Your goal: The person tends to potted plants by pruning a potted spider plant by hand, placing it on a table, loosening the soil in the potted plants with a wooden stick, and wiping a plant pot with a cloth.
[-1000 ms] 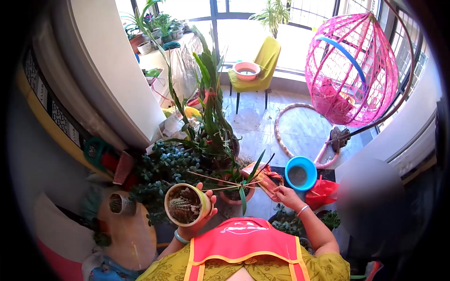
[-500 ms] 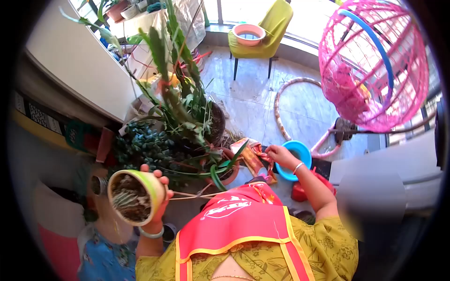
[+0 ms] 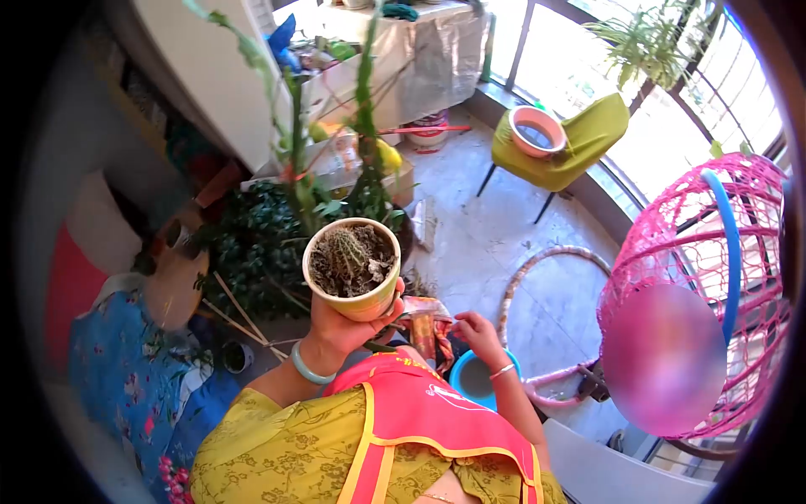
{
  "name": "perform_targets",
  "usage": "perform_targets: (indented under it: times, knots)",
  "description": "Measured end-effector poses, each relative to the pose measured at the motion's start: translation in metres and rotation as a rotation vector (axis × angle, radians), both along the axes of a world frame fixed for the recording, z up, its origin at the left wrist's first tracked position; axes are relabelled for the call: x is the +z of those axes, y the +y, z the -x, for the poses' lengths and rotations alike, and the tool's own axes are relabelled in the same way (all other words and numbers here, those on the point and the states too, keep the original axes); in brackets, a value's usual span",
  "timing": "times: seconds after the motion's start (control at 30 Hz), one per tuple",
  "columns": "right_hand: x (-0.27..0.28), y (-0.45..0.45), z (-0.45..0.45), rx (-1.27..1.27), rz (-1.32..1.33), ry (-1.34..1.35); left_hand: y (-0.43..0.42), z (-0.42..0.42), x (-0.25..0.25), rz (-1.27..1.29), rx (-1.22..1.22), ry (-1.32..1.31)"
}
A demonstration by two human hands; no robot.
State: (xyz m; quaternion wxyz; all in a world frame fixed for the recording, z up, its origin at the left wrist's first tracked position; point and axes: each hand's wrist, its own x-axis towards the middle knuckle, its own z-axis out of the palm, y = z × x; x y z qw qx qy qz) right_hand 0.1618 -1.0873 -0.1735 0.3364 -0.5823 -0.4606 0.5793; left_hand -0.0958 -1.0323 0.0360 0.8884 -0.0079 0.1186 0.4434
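My left hand (image 3: 340,332) is wrapped round a pale yellow pot (image 3: 369,304), lifting it in front of my chest. A small round cactus (image 3: 346,254) sits in its dry brown soil, and the pot's mouth tilts toward me. My right hand (image 3: 478,336) is above the near rim of a blue basin (image 3: 480,382) with its fingers curled together; whatever they hold, if anything, is too small to make out. Beside those fingers lies an orange and red patterned packet or cloth (image 3: 426,332), and I cannot tell whether they touch it.
Tall potted plants (image 3: 294,168) and dark leafy foliage (image 3: 252,244) stand ahead on the left. A green chair (image 3: 579,155) bears a pink basin (image 3: 538,132). On the right hangs a pink woven basket seat (image 3: 663,244). A hoop (image 3: 537,260) lies on the tiled floor (image 3: 470,202).
The view has turned and shifted. My left hand has brought the pot from the left side to in front of me, its mouth now turned more upward. My right hand stays near the blue basin.
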Motion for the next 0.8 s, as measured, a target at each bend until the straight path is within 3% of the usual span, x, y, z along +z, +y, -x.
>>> perform_targets:
  times: [0.2, 0.27, 0.37, 0.63, 0.8]
  knots:
    - [0.018, 0.026, -0.04, 0.015, 0.015, -0.037, 0.033, -0.058, -0.019, 0.052, -0.068, -0.04]
    - [0.026, 0.042, -0.056, -0.009, 0.001, 0.013, 0.051, -0.08, -0.021, 0.167, -0.075, -0.075]
    - [0.034, 0.082, -0.081, -0.06, -0.019, 0.123, 0.084, -0.114, -0.035, 0.134, -0.081, -0.071]
    - [0.092, 0.264, -0.152, 0.04, -0.177, 0.179, 0.225, -0.2, -0.06, 0.044, -0.019, -0.152]
    - [0.129, 0.35, -0.187, 0.112, -0.241, 0.185, 0.309, -0.239, -0.05, -0.096, 0.02, -0.159]
